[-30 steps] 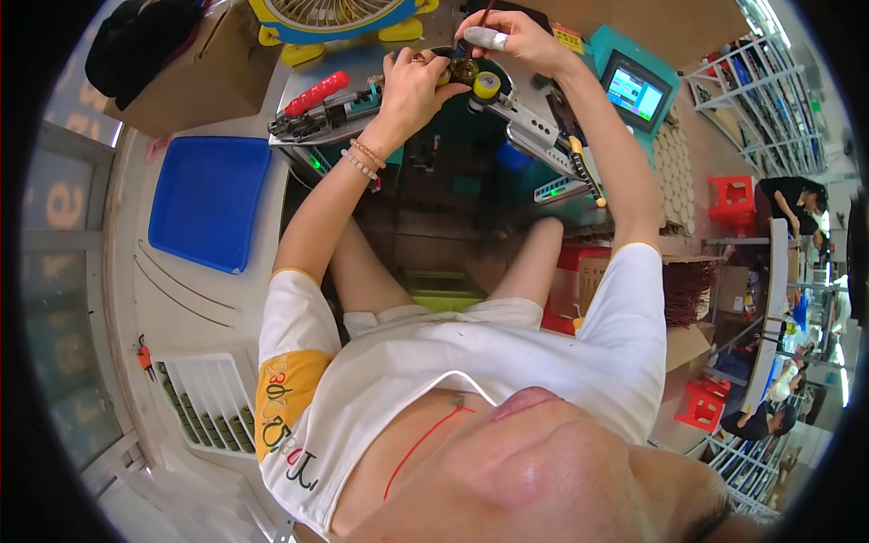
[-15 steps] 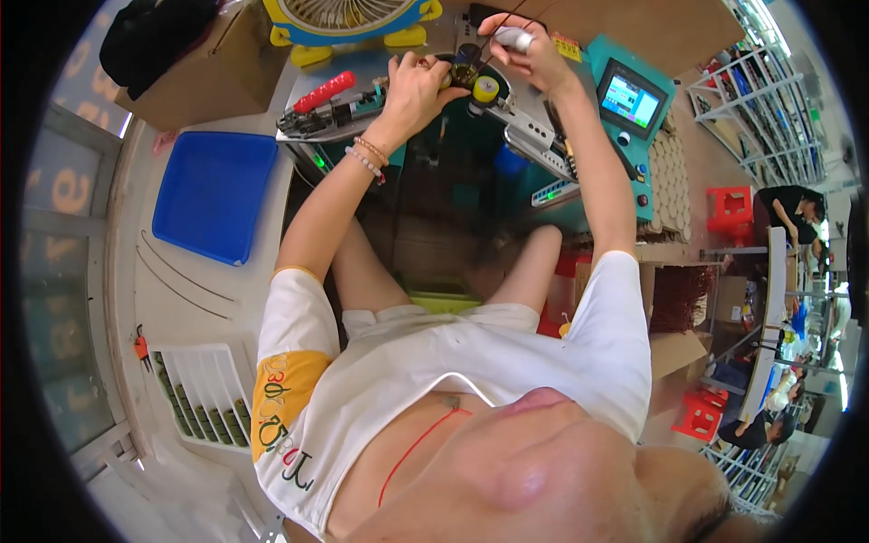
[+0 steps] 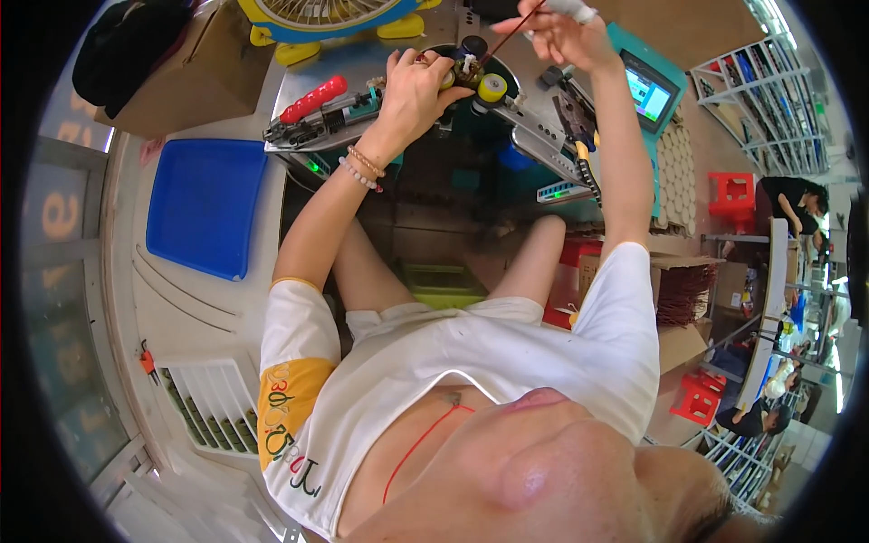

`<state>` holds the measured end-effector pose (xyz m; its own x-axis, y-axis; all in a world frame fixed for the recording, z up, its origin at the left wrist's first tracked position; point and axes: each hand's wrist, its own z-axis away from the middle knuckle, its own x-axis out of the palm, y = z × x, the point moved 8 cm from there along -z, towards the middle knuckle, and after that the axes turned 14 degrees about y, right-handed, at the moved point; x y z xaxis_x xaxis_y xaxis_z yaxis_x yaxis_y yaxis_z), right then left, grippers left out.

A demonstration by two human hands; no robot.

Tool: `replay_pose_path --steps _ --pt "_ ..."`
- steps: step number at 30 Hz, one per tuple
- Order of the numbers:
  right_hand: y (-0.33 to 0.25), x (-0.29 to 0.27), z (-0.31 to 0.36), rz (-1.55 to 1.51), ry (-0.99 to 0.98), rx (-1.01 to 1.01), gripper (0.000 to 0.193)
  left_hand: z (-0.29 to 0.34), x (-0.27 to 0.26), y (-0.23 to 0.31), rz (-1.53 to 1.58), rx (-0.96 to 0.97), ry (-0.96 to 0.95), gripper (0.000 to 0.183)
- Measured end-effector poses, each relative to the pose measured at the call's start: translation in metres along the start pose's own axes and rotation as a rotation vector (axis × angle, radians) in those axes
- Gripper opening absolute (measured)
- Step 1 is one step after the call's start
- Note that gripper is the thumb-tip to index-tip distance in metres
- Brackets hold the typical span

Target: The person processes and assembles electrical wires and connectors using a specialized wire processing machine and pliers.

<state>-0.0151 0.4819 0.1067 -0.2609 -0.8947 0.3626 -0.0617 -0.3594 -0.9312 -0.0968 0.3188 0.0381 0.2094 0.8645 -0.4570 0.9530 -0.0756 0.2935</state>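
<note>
My left hand (image 3: 418,92) reaches to the machine at the top middle, its thumb and fingers closed about a small round wound part (image 3: 467,71) with a white bit on top. The part sits between a dark round knob (image 3: 472,47) and a yellow roller (image 3: 491,88). Up and to the right, my right hand (image 3: 568,38) pinches a thin dark red wire (image 3: 514,34) that slants down to the part. White wrapping (image 3: 572,9) covers a finger of this hand. My left fingers partly hide the part.
Left of the machine lie a red-handled toggle clamp (image 3: 312,100) and a blue tray (image 3: 206,208). A white rack (image 3: 210,403) holds several small green parts. A teal control box with a screen (image 3: 644,95) stands right; a yellow-blue fan (image 3: 330,18) stands behind. Co-workers (image 3: 792,204) sit far right.
My right hand has moved up and to the right, drawing the wire out from the part. My left hand stays at the part. The whole view has shifted slightly.
</note>
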Motion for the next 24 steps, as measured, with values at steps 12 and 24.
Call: replay_pose_path --steps 12,24 --pt "0.004 0.06 -0.05 0.863 -0.144 0.155 0.029 0.003 0.003 0.001 0.044 -0.079 0.033 0.029" --pt "0.21 0.014 0.041 0.923 0.726 -0.493 0.023 -0.008 0.016 0.008 -0.038 -0.03 -0.011 0.031"
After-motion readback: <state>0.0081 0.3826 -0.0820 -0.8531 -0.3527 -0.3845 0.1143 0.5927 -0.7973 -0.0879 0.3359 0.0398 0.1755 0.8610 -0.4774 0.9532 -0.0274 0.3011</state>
